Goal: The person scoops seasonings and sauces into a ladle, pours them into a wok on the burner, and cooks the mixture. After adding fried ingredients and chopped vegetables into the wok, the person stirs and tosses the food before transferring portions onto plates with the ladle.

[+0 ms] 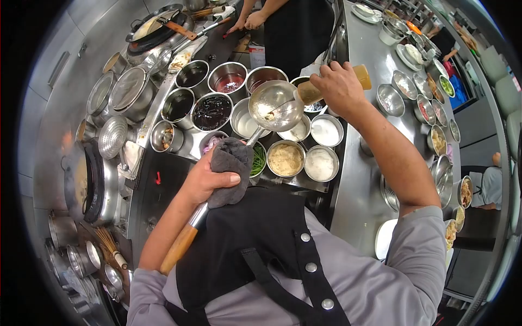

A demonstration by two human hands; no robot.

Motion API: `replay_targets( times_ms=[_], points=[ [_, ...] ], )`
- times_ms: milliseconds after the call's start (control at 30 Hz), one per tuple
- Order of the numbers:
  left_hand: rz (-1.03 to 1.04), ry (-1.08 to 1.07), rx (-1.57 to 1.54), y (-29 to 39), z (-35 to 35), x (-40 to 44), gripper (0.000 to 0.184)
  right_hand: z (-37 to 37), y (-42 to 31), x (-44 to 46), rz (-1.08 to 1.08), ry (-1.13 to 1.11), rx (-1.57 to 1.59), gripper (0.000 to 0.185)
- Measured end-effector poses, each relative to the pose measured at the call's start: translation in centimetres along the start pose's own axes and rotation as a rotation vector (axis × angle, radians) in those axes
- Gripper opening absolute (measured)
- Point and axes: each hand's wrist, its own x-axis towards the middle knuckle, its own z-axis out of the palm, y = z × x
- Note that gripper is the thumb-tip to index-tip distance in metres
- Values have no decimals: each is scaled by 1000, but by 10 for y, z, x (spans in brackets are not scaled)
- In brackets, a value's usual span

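Note:
My left hand (206, 176) is wrapped round the shaft of a long ladle (276, 103), with a dark grey cloth (231, 171) in its grip. The ladle has a wooden handle end pointing back toward my left arm. Its bowl sits over the metal sauce pots and contains a little pale, yellowish stuff. My right hand (340, 87) grips a squeeze bottle (310, 93) of yellow-brown contents, tipped sideways, nozzle at the bowl's right rim. Below the bowl are pots of white powder (325, 131), a beige paste (286, 158) and chopped green vegetable (258, 160); the ladle partly hides some pots.
Pots of dark sauce (212, 111) and red liquid (228, 79) stand beyond. At left are a wok (81, 179), a skimmer (113, 138) and lidded pots. Ingredient bowls (390, 100) line the right steel counter (359, 179). A co-worker's hands (254, 20) show at the top.

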Motion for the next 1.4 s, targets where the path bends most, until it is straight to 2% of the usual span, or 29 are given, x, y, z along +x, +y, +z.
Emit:
replay_targets(
  times_ms=[400,800,900,967,1000,1067,1100,1167,1200,1233,1333,1367,1400],
  points=[
    [-22,-17,2,-3,4,-1,66,-3,5,-13,55,36,-5,17],
    [-26,-24,5,5,8,7,68,14,17,-22,126,30,46,22],
    [-10,-18,-1,12,11,12,70,23,23,-25,171,-18,60,29],
    [-7,12,-4,19,12,14,74,38,33,-28,305,-4,283,43],
    [-6,2,-6,25,16,15,74,49,42,-30,313,-7,276,43],
    [-9,66,-57,37,23,15,82,73,64,-30,370,317,684,60],
    [-7,57,-58,37,23,16,82,86,76,-29,374,317,676,60],
    [83,79,-80,36,20,16,82,106,93,-27,644,536,746,72],
    [84,103,-65,38,21,13,83,101,95,-27,745,510,967,72],
    [84,105,-66,38,22,11,83,115,100,-26,743,508,969,72],
    [113,132,-73,34,21,6,80,192,103,-23,815,631,1476,68],
    [109,155,-73,31,18,5,80,199,98,-22,812,629,1480,68],
    [104,179,-73,30,16,3,81,203,89,-23,878,525,1640,68]
  ],
)
